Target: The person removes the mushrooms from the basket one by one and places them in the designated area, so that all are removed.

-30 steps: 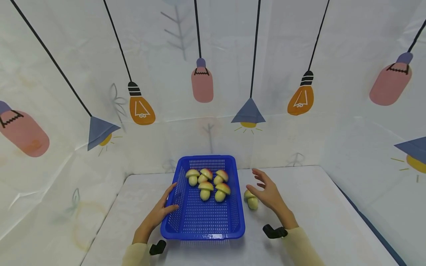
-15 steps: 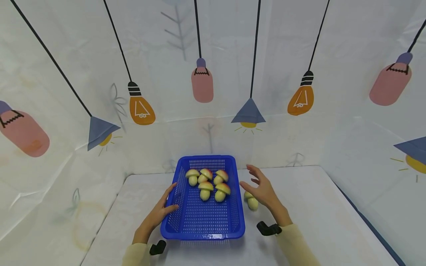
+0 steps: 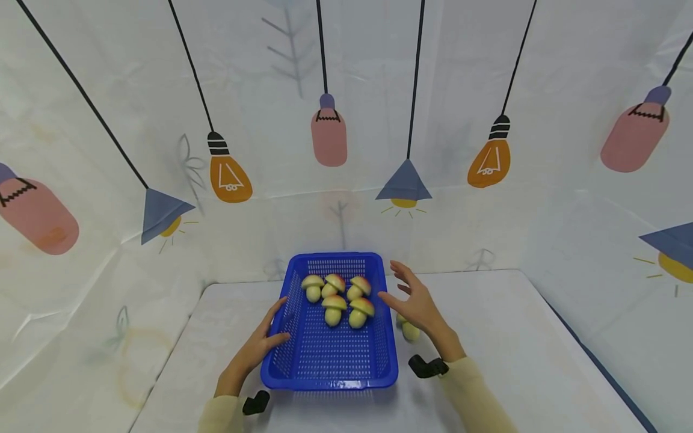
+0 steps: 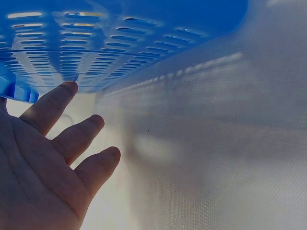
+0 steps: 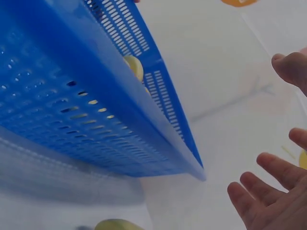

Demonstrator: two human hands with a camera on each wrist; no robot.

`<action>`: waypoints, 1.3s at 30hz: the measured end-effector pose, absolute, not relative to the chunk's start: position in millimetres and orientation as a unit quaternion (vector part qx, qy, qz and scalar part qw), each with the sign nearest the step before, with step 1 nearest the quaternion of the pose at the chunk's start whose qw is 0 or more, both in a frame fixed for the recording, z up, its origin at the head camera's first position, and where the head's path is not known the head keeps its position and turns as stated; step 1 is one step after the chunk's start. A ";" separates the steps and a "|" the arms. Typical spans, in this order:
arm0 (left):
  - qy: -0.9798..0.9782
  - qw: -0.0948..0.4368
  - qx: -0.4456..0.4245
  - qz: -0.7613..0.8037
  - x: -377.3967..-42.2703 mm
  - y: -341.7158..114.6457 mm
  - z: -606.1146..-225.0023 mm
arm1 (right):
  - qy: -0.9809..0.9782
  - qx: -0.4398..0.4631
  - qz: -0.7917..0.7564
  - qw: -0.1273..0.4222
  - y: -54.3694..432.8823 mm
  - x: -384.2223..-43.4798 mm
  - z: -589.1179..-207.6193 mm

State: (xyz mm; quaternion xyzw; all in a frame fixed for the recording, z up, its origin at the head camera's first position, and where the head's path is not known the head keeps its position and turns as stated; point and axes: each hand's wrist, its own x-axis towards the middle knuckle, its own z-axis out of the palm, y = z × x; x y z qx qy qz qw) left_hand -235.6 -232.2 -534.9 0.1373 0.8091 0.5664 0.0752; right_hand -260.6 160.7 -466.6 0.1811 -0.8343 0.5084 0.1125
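Observation:
My left hand [image 3: 261, 344] holds the left rim of a blue plastic basket [image 3: 330, 383], with the thumb over the edge. In the left wrist view, three spread fingers [image 4: 93, 167] reach along the outside of the slotted wall, one fingertip right at it. My right hand [image 3: 418, 304], fingers spread and holding nothing, hovers beside the basket's right rim. Its thumb tip overlaps that rim in the head view. Inside the basket's far half lie several toy mushrooms [image 3: 334, 310], pale yellow-green with reddish caps. Another mushroom [image 3: 410, 331] rests on the table, partly hidden by my right hand.
The white table [image 3: 520, 361] ends at a draped wall [image 3: 444, 240] close behind the basket. That wall carries printed lamps and bulbs. A dark strip [image 3: 601, 367] runs along the table's right edge. Small black devices [image 3: 428, 366] sit on both wrists.
My right hand has moved left and slightly away from me, from above the loose mushroom to the basket's right rim. The left hand, basket and mushrooms have stayed put.

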 end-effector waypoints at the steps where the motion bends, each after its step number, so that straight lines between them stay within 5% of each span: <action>1: 0.808 0.076 0.138 0.568 -235.5 -232.4 -534.8 | -0.835 0.183 0.507 0.112 159.2 -261.2 -465.6; 39: 0.816 0.074 0.117 0.562 -235.1 -231.2 -533.6 | -0.838 0.217 0.500 0.024 94.8 -284.1 -468.6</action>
